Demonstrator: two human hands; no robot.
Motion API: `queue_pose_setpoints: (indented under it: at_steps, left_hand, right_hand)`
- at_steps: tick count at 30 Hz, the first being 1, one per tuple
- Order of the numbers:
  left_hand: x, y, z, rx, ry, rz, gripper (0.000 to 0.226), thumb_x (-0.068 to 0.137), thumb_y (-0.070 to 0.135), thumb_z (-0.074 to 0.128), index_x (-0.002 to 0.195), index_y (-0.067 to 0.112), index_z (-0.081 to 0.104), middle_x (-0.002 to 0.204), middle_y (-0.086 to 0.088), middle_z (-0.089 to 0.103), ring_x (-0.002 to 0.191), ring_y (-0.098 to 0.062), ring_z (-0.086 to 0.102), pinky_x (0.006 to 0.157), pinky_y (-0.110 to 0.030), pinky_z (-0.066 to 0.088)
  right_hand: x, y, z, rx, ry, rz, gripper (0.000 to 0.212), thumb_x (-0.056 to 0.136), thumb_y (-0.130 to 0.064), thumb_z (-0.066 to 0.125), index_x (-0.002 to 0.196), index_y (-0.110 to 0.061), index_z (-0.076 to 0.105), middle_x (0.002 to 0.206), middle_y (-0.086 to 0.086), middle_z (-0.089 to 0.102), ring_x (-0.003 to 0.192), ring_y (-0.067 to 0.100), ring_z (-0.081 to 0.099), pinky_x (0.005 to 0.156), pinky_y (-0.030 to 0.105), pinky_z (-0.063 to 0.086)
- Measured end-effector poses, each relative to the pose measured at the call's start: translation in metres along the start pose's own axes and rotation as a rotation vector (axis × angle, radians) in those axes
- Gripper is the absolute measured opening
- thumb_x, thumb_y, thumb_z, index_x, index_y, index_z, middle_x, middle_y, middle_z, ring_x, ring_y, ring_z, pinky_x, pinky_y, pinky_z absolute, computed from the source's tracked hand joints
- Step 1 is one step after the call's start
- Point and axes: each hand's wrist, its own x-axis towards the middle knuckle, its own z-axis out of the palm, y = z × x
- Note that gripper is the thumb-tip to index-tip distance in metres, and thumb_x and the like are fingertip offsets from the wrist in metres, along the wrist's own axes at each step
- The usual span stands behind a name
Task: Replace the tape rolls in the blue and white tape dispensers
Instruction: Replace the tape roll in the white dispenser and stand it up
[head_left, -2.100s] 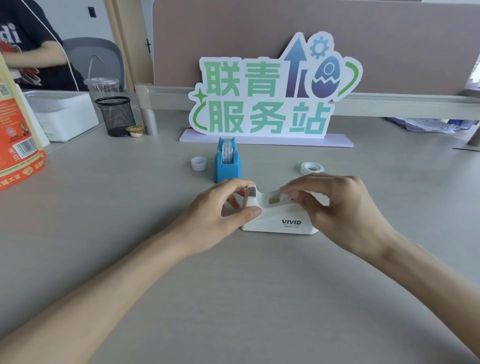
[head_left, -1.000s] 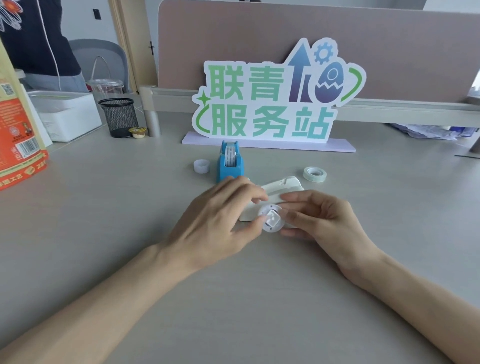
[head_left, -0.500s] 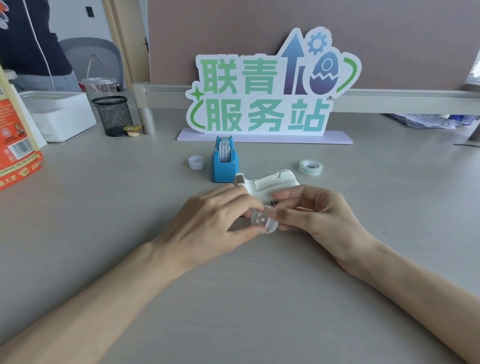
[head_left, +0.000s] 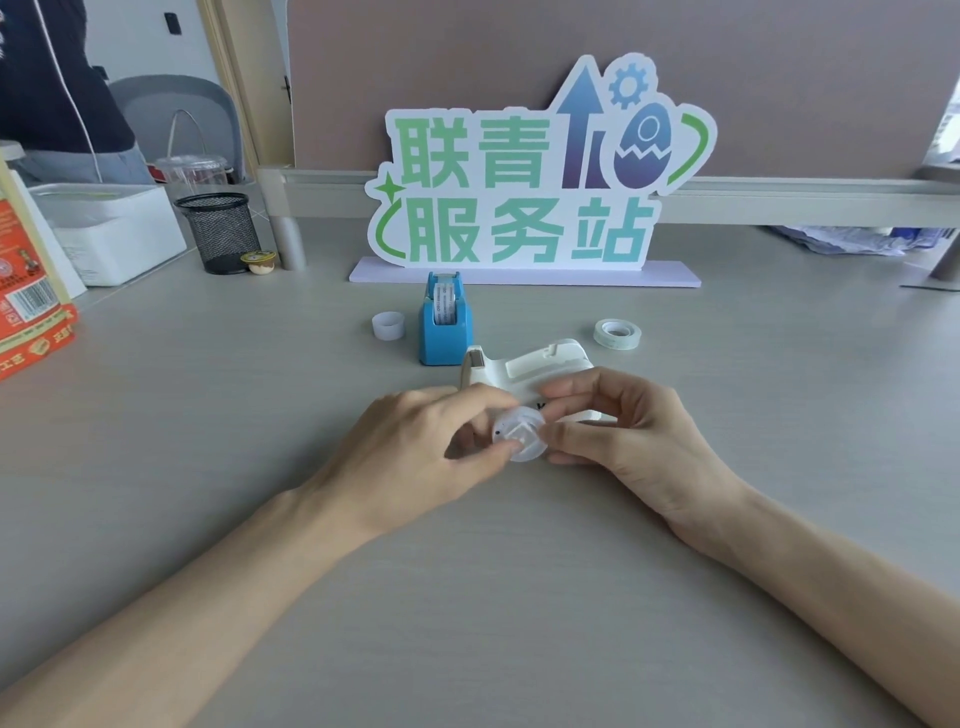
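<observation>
A translucent empty spool (head_left: 521, 439) with a white square hub is pinched between my left hand (head_left: 415, 457) and my right hand (head_left: 634, 441), just above the desk. Right behind them stands the white tape dispenser (head_left: 524, 371), its roll slot empty and its cutter end at the left. The blue tape dispenser (head_left: 444, 327) sits farther back with a roll of tape in it. A small empty white core (head_left: 388, 326) lies to the left of the blue dispenser. A fresh clear tape roll (head_left: 617, 332) lies flat at the right.
A large cut-out sign (head_left: 524, 208) on a lilac base stands at the back of the grey desk (head_left: 208, 415). At the back left are a black mesh cup (head_left: 221, 231), a white box (head_left: 114, 228) and an orange carton (head_left: 26, 291). A person stands beyond them.
The spool has come out of the white dispenser and toward me in both hands. The white dispenser, earlier gripped and tipped, now stands free behind my hands.
</observation>
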Motion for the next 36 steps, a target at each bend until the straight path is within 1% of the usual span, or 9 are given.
queue_pose_setpoints:
  at_steps: [3, 8, 13, 17, 21, 26, 30, 33, 36]
  left_hand:
    - [0.001, -0.004, 0.001, -0.050, 0.002, -0.045, 0.021, 0.082, 0.045, 0.059, 0.094, 0.031, 0.068, 0.064, 0.009, 0.062, 0.053, -0.006, 0.044, 0.054, -0.029, 0.045]
    - [0.002, -0.003, 0.001, -0.118, -0.037, -0.057, 0.018, 0.082, 0.040, 0.062, 0.096, 0.030, 0.069, 0.066, 0.013, 0.064, 0.052, -0.002, 0.047, 0.052, -0.015, 0.036]
    - [0.001, -0.002, -0.002, -0.142, -0.056, -0.063, 0.029, 0.082, 0.051, 0.053, 0.102, 0.033, 0.065, 0.068, 0.014, 0.062, 0.058, -0.009, 0.051, 0.058, -0.026, 0.046]
    - [-0.001, -0.001, -0.003, 0.035, -0.030, 0.001, 0.032, 0.089, 0.041, 0.039, 0.106, 0.034, 0.065, 0.068, 0.010, 0.058, 0.062, -0.012, 0.050, 0.060, -0.031, 0.048]
    - [0.000, 0.000, -0.001, 0.152, 0.009, 0.097, 0.024, 0.088, 0.031, 0.048, 0.104, 0.031, 0.067, 0.070, 0.020, 0.048, 0.066, 0.000, 0.038, 0.054, -0.028, 0.049]
    - [-0.001, 0.000, 0.000, 0.149, -0.020, 0.092, 0.024, 0.086, 0.032, 0.050, 0.105, 0.033, 0.064, 0.076, 0.019, 0.057, 0.070, -0.002, 0.042, 0.056, -0.032, 0.052]
    - [0.000, 0.001, 0.000, 0.154, -0.038, 0.078, 0.021, 0.087, 0.032, 0.052, 0.105, 0.034, 0.062, 0.075, 0.020, 0.054, 0.070, -0.001, 0.040, 0.057, -0.031, 0.051]
    - [0.001, 0.001, 0.000, 0.153, -0.042, 0.065, 0.020, 0.087, 0.036, 0.050, 0.103, 0.035, 0.061, 0.073, 0.021, 0.050, 0.070, -0.002, 0.038, 0.056, -0.031, 0.050]
    - [0.000, 0.002, 0.000, 0.145, -0.050, 0.048, 0.021, 0.087, 0.040, 0.046, 0.102, 0.036, 0.060, 0.075, 0.018, 0.054, 0.071, -0.003, 0.039, 0.058, -0.033, 0.050]
  right_hand:
    - [-0.001, 0.001, 0.002, -0.052, -0.007, -0.014, 0.023, 0.077, -0.005, 0.078, 0.097, -0.011, 0.068, 0.084, 0.000, 0.074, 0.075, 0.021, 0.071, 0.079, 0.033, 0.061]
    - [-0.001, 0.001, 0.002, -0.027, 0.018, -0.023, 0.021, 0.079, -0.003, 0.076, 0.098, -0.008, 0.068, 0.088, 0.006, 0.074, 0.074, 0.022, 0.071, 0.075, 0.032, 0.062]
    - [0.000, -0.001, -0.002, -0.038, 0.043, -0.037, 0.013, 0.082, -0.001, 0.071, 0.093, -0.008, 0.070, 0.086, 0.009, 0.073, 0.072, 0.022, 0.069, 0.066, 0.028, 0.060]
    - [0.005, -0.002, -0.017, -0.332, 0.075, -0.169, 0.013, 0.083, -0.008, 0.068, 0.077, -0.018, 0.072, 0.077, -0.002, 0.072, 0.061, 0.009, 0.059, 0.059, 0.026, 0.048]
    - [0.008, 0.000, -0.029, -0.575, 0.055, -0.263, 0.015, 0.081, -0.006, 0.067, 0.074, -0.018, 0.073, 0.069, -0.012, 0.069, 0.051, -0.001, 0.050, 0.053, 0.009, 0.037]
    - [0.009, 0.002, -0.033, -0.768, 0.071, -0.397, 0.014, 0.080, -0.005, 0.065, 0.073, -0.015, 0.072, 0.064, -0.011, 0.067, 0.057, -0.001, 0.055, 0.053, 0.006, 0.035]
    - [0.021, 0.004, -0.043, -0.721, 0.310, -0.398, 0.014, 0.084, -0.008, 0.062, 0.071, -0.011, 0.068, 0.068, -0.005, 0.064, 0.049, -0.005, 0.052, 0.049, 0.007, 0.035]
    - [0.045, 0.017, -0.057, -0.864, 0.425, -0.387, 0.018, 0.087, -0.017, 0.059, 0.101, -0.017, 0.070, 0.096, -0.003, 0.069, 0.083, 0.003, 0.064, 0.069, 0.020, 0.047]
    - [0.063, 0.025, -0.064, -1.134, 0.190, -0.114, 0.056, 0.094, -0.031, 0.048, 0.147, -0.024, 0.034, 0.156, 0.000, 0.035, 0.139, 0.030, 0.034, 0.108, 0.042, 0.034]
